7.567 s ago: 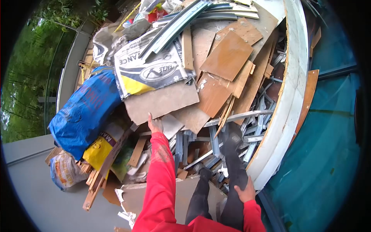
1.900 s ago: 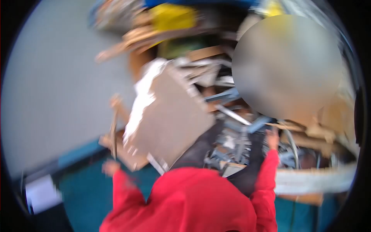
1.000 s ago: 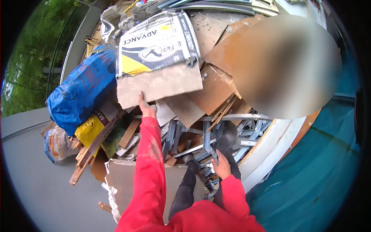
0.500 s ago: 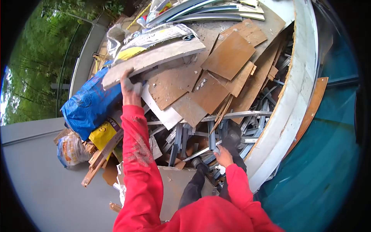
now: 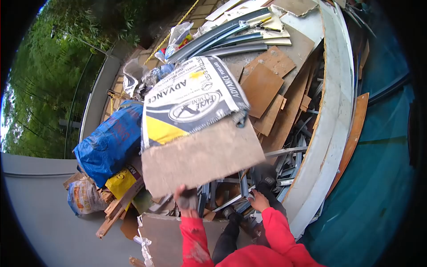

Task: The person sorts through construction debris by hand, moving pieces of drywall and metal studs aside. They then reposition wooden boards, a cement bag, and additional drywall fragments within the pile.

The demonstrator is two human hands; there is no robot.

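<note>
My left hand (image 5: 186,201) grips the lower edge of a flat brown-grey board (image 5: 202,155), which slants over the rubble pile. On the board's upper part lies a white, black and yellow cement bag (image 5: 191,100), printed side up. Lower right, my right hand (image 5: 259,200) is beside thin metal strips (image 5: 243,183) near my feet; its fingers are bent, and what they hold, if anything, is too small to make out. Brown board pieces (image 5: 262,90) lie to the right of the bag.
A blue sack (image 5: 109,140) and a yellow bag (image 5: 122,180) lie at left, above broken wood (image 5: 113,216). Long metal channels (image 5: 213,40) rest at the top. A pale curved panel edge (image 5: 331,115) and teal sheeting (image 5: 364,191) are on the right.
My left hand has pulled the board down towards me, and the cement bag has come with it, now showing its printed face. My right hand appears slightly lower.
</note>
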